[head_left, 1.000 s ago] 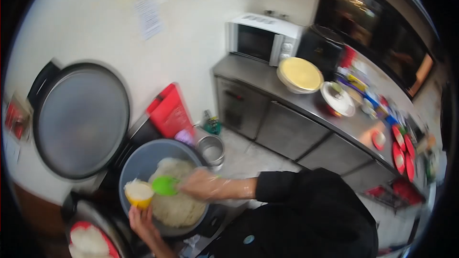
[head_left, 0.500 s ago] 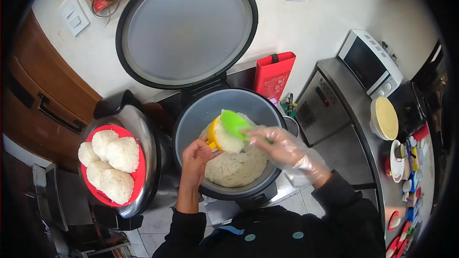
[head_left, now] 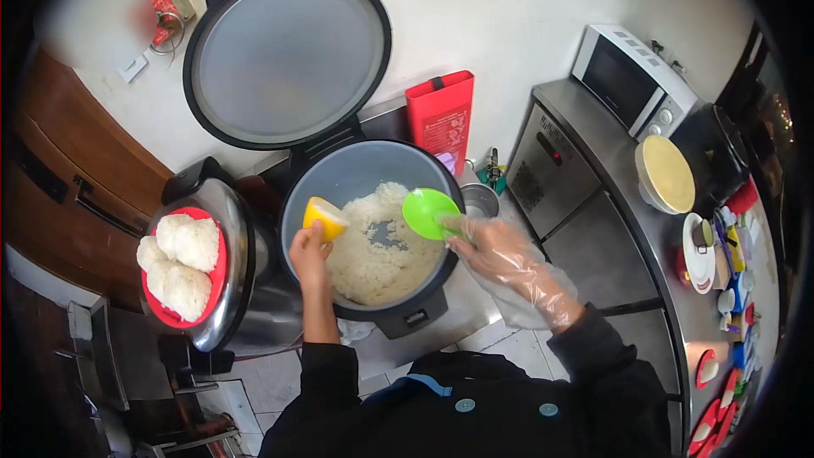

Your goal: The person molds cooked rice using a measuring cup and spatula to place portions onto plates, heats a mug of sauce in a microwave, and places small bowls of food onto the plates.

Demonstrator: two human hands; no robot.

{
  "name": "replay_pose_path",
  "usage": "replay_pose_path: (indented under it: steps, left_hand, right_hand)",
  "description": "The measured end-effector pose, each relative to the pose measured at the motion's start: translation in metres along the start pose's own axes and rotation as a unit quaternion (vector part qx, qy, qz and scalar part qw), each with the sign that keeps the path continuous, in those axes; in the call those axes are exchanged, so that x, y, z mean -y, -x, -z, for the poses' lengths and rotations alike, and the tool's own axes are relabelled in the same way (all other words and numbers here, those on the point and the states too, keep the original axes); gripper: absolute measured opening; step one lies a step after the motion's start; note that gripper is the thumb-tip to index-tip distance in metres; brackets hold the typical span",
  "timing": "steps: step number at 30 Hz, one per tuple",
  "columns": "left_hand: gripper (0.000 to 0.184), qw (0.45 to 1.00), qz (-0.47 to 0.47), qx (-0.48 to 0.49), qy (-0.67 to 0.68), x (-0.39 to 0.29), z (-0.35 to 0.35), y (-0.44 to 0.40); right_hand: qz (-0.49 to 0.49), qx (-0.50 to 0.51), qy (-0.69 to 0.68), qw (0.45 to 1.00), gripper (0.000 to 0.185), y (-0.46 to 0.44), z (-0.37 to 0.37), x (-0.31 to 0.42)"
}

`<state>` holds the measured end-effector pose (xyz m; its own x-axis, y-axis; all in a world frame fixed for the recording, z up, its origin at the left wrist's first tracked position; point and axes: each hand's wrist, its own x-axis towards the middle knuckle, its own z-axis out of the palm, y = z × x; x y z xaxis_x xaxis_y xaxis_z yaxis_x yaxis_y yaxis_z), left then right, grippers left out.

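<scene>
Rice [head_left: 356,267] lies in the pot [head_left: 373,161] in the head view. Left grip [head_left: 309,250] holds the cup [head_left: 329,225] tilted above it; right grip [head_left: 487,246], gloved, holds the scoop [head_left: 424,210]. Scooping seems in hand; the next move likely calls for a steady cup.

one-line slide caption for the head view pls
Left hand holds a yellow cup, gloved right hand a green scoop, at an open pot of rice.
</scene>
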<state>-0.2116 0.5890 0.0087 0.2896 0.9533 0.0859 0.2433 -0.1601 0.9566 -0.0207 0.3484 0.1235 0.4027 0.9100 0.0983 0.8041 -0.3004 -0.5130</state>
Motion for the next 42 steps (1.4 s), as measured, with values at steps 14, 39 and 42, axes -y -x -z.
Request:
replay_pose_path:
  steps: [14,39,42]
  left_hand:
    - [0.021,0.771,0.087,0.436,0.457,-0.173,-0.217,0.329]
    - [0.018,0.257,0.280,0.876,0.297,-0.270,-0.545,0.850]
    - [0.019,0.211,0.344,0.873,0.274,-0.281,-0.554,0.918]
  right_hand:
    - [-0.064,-0.302,-0.080,0.948,0.029,0.301,0.109,-0.106]
    - [-0.387,-0.686,-0.327,0.522,0.033,0.814,0.218,-0.228]
    - [-0.242,-0.811,-0.410,0.339,0.025,0.854,0.184,-0.254]
